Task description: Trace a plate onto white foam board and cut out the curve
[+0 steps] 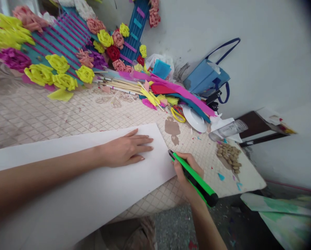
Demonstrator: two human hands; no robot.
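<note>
A large white sheet (87, 187) lies across the front of the table and hangs past its near edge. My left hand (126, 148) rests palm down on it with the fingers stretched out toward the right. In my right hand (188, 170) is a green and black utility knife (197, 180), gripped with the fingers wrapped round its front part. The knife's tip points to the upper left, at the sheet's right edge. Whether the tip touches the paper I cannot tell.
Behind lie paper-flower decorations (64, 81), wooden sticks (121, 85), coloured paper strips (181, 90), yellow-handled scissors (178, 114) and a white plate (194, 118). Farther right are a clear jar (229, 129), a heap of peanuts (229, 158) and a blue bag (206, 78).
</note>
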